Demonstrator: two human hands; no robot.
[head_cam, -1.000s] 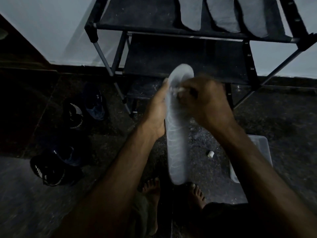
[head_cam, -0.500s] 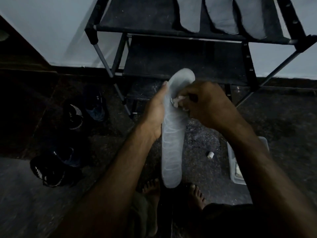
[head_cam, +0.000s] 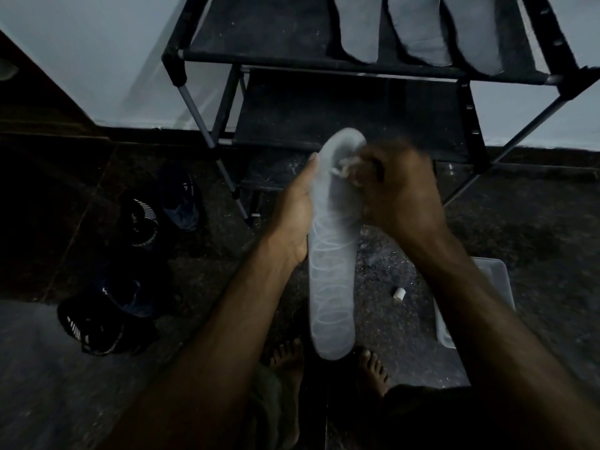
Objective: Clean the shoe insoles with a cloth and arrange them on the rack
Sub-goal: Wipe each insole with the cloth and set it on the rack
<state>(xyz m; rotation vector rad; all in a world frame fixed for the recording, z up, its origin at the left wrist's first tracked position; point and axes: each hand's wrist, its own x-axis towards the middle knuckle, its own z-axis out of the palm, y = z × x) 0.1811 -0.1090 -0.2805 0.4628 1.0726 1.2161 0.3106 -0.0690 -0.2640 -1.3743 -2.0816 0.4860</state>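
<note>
though the light is dim, no brand name or writing can be read anywhere; the black shoes [head_cam: 97,323] on the floor at the left carry only white stripe marks, too small to make out. the pale insole [head_cam: 331,274] is held in the air in front of the rack [head_cam: 344,64], its long axis running roughly away from the person, one rounded end pointing up toward the lower shelf and the other rounded end hanging down above the bare feet [head_cam: 373,368]. faint looping lines show on its facing surface. the left hand [head_cam: 295,216] grasps the insole along its left edge, thumb laid up the side. the right hand [head_cam: 399,190], blurred, is clenched around a small whitish cloth [head_cam: 347,167] and presses it to the upper part of the insole. three grey insoles [head_cam: 418,30] lie side by side on the top shelf, long axes pointing front to back. a clear plastic tub [head_cam: 500,280] sits on the floor at the right, near a small white object [head_cam: 398,293].
</note>
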